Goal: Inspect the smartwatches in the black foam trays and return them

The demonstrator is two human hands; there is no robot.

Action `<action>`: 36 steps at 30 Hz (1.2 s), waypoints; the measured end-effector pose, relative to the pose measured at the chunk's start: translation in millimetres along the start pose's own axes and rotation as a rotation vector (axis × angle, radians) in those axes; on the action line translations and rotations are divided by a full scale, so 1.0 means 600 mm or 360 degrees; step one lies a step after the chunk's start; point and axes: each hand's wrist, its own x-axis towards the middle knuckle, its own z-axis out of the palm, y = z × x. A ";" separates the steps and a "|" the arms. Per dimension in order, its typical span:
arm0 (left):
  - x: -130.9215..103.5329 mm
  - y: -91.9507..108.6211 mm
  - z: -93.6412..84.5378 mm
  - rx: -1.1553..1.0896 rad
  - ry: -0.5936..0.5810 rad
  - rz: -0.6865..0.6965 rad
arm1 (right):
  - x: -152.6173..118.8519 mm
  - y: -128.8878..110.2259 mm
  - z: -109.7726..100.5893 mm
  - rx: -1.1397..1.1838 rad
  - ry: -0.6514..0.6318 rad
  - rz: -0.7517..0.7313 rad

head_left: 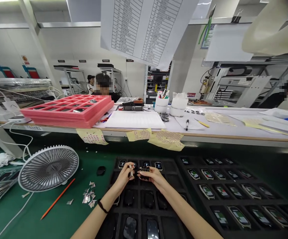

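Note:
Both hands hover over the black foam tray (170,202), close together near its upper rows. My left hand (126,172) is closed on a small whitish piece (131,170). Just to its right, my right hand (150,175) pinches a small dark part (144,169). Watches with lit faces, one of them a watch (158,165) right of the hands, lie in the tray's top row. Lower compartments hold dark watch bodies, such as a dark one (129,227) near the bottom edge. The finer details of both held pieces are too small to tell.
A grey fan (49,168), an orange stick (57,199) and scattered silvery scraps (89,196) lie to the left. A second tray of watches (236,191) is at right. Above, a shelf bears a pink foam tray (84,116) and papers (135,119). People are in the background.

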 end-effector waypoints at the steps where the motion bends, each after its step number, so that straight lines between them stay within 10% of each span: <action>1: 0.000 -0.001 -0.001 0.0005 -0.0007 0.0003 | 0.001 0.001 -0.001 0.0000 -0.0005 0.0001; 21: 0.028 -0.031 -0.025 0.0490 -0.0026 0.0325 | 0.007 -0.026 -0.017 0.0016 0.0189 -0.0192; 36: 0.004 -0.075 0.092 0.1332 -0.0372 0.0578 | -0.057 -0.056 -0.088 -0.0131 0.0299 -0.0314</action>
